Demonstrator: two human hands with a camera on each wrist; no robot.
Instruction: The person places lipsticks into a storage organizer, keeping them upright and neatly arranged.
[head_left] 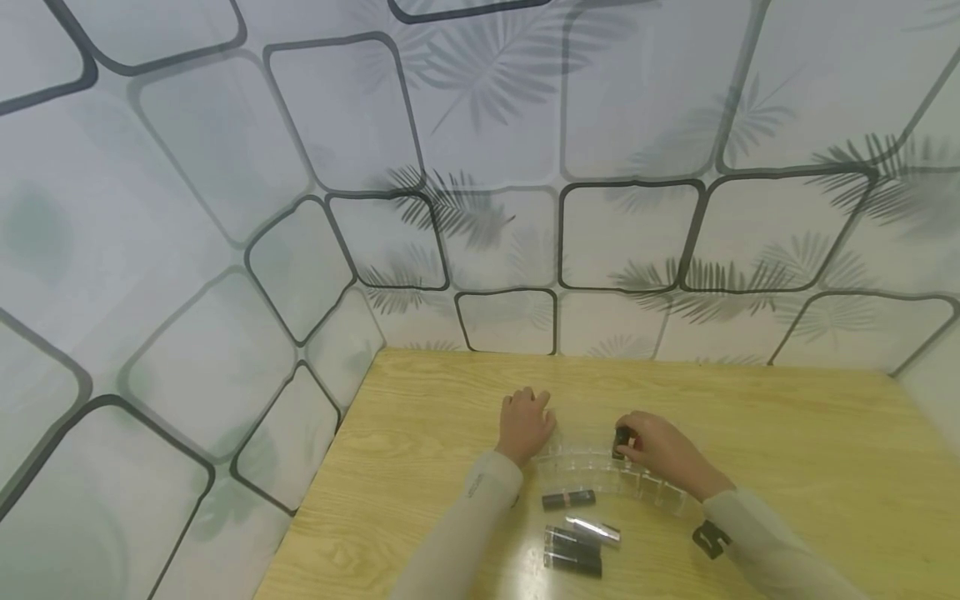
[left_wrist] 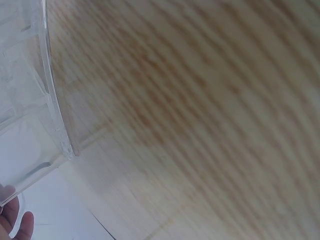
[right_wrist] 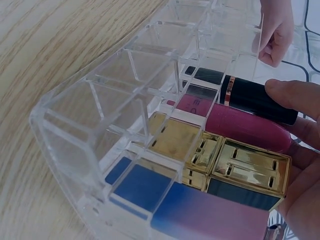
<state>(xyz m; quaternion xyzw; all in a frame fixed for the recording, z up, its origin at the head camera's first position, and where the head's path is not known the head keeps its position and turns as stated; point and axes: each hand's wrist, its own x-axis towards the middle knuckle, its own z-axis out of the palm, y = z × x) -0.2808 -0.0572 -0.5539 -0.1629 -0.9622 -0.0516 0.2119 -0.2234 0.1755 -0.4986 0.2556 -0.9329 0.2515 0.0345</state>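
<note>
A clear plastic lipstick organizer (head_left: 577, 477) with several compartments curves across the table. My right hand (head_left: 670, 454) pinches a black lipstick tube (right_wrist: 257, 98) with a rose-gold band, its lower end inside a compartment. Beside that tube stand a magenta lipstick (right_wrist: 247, 126), a gold-capped one (right_wrist: 250, 162) and a blue-to-pink one (right_wrist: 212, 212), each in the organizer. My left hand (head_left: 525, 425) holds the organizer at its far left corner, and in the left wrist view only a few fingertips (left_wrist: 25, 225) show by the clear wall.
On the table nearer to me lie a black tube with a rose band (head_left: 568, 499), a silver tube (head_left: 592, 529) and two dark tubes (head_left: 572, 562). The wooden table (head_left: 420, 467) meets a patterned wall (head_left: 510, 321) behind and at the left.
</note>
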